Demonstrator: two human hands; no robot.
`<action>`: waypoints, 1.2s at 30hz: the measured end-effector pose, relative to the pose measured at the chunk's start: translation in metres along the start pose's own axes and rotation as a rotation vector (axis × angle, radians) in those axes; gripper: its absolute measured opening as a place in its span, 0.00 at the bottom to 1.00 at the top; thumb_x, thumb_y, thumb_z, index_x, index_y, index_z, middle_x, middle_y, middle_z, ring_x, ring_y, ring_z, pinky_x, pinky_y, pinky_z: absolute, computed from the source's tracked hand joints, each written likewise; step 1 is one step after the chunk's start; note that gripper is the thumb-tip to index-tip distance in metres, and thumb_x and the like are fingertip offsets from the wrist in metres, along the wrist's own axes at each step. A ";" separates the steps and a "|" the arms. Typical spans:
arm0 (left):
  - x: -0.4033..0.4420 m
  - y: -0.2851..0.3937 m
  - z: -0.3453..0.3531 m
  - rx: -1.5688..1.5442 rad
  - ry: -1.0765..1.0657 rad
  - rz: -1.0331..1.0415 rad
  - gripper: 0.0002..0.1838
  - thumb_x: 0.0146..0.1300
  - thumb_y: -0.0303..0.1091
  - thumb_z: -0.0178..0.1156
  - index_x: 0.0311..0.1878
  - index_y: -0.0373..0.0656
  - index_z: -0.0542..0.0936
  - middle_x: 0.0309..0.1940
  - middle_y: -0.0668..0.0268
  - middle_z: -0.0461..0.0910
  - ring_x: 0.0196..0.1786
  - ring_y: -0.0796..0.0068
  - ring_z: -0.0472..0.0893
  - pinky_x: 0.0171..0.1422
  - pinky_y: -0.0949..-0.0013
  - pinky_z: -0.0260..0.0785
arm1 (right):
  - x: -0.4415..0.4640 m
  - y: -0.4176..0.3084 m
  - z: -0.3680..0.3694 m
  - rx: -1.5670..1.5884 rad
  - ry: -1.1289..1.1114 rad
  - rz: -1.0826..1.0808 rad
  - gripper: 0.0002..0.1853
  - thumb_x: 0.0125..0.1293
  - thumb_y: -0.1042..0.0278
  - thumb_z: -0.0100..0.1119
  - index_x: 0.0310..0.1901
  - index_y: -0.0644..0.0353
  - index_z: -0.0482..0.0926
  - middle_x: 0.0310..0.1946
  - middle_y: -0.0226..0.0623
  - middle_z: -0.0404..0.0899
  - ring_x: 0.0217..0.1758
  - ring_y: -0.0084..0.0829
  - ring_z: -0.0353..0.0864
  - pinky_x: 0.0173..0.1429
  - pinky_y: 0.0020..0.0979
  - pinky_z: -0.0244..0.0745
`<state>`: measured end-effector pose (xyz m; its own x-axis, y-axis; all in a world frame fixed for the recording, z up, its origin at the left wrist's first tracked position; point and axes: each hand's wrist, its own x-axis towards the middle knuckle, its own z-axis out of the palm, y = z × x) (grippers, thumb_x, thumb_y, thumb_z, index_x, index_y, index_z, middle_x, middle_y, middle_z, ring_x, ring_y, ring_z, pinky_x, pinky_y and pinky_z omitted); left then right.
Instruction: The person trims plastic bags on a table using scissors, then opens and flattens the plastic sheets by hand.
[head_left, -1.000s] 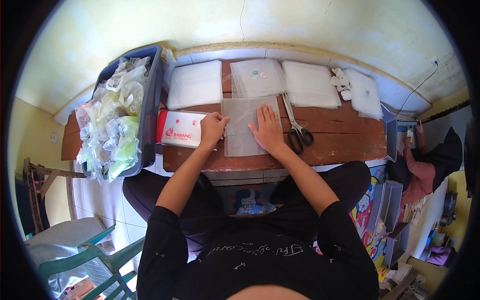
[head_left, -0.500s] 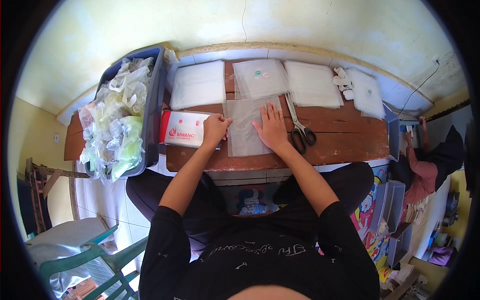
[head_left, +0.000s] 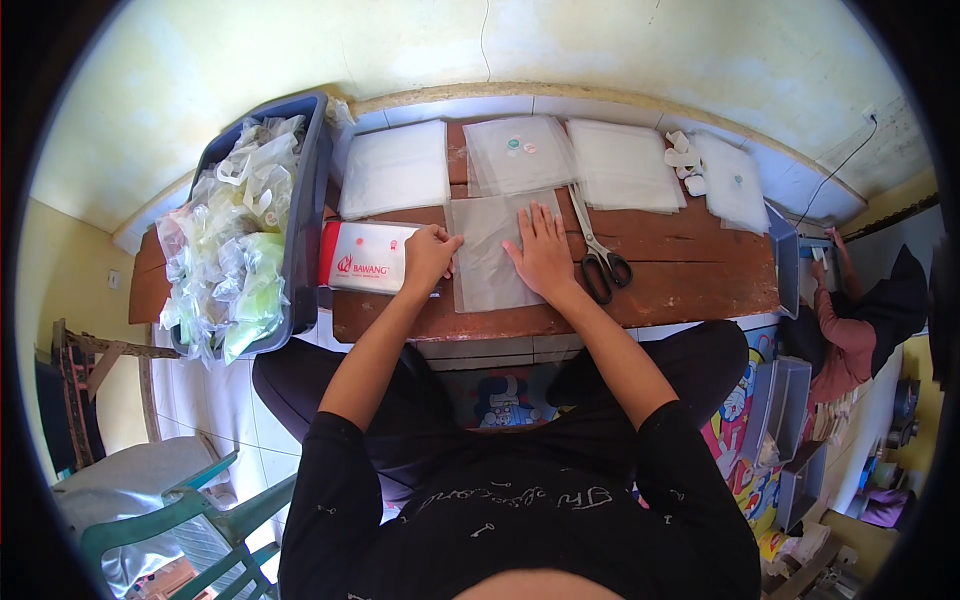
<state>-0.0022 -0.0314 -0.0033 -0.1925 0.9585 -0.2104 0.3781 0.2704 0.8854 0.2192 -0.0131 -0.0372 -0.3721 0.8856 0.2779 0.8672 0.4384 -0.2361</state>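
A clear plastic sheet or bag (head_left: 485,265) lies flat on the brown wooden table (head_left: 690,270). My right hand (head_left: 541,250) rests on its right part, palm down with fingers spread. At its left edge my left hand (head_left: 430,258) is closed, fingers curled in a pinch; what they grip, if anything, is too small to make out. Under and beside that hand lies a red and white pack marked BAWANG (head_left: 365,257). Black-handled scissors (head_left: 603,270) lie just right of my right hand, blades pointing to the back.
Along the back lie stacks of clear plastic (head_left: 395,170), (head_left: 625,165), a stack with round stickers (head_left: 517,158) and white pieces (head_left: 682,158). A dark bin (head_left: 310,190) of filled bags stands left. A person (head_left: 850,330) sits far right; a green chair (head_left: 180,510) stands lower left.
The whole view has shifted slightly, moving the table and its things a little to the right. Both hands keep nearly the same place on the plastic. The person at far right has moved an arm slightly.
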 end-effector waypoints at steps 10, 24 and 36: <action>-0.022 0.018 0.002 0.355 0.237 0.381 0.20 0.65 0.34 0.60 0.56 0.33 0.72 0.47 0.48 0.80 0.51 0.52 0.80 0.56 0.54 0.70 | -0.001 0.000 0.002 0.001 0.011 0.006 0.36 0.72 0.44 0.48 0.71 0.66 0.62 0.74 0.55 0.57 0.79 0.50 0.52 0.81 0.51 0.41; -0.020 -0.005 0.077 0.759 0.060 0.550 0.30 0.76 0.48 0.40 0.75 0.41 0.61 0.78 0.55 0.54 0.80 0.56 0.51 0.81 0.47 0.40 | -0.002 0.002 0.005 -0.036 0.097 -0.025 0.34 0.69 0.49 0.52 0.69 0.66 0.65 0.72 0.55 0.61 0.78 0.49 0.55 0.80 0.50 0.45; -0.023 -0.004 0.078 0.867 0.092 0.528 0.29 0.75 0.44 0.40 0.76 0.46 0.60 0.79 0.61 0.53 0.81 0.60 0.51 0.81 0.49 0.39 | -0.001 0.001 0.006 -0.008 0.069 -0.004 0.34 0.71 0.47 0.50 0.69 0.65 0.66 0.72 0.55 0.60 0.78 0.49 0.55 0.80 0.51 0.44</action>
<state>0.0713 -0.0476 -0.0347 0.1336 0.9735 0.1854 0.9539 -0.1771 0.2425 0.2187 -0.0122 -0.0434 -0.3520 0.8712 0.3423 0.8685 0.4404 -0.2275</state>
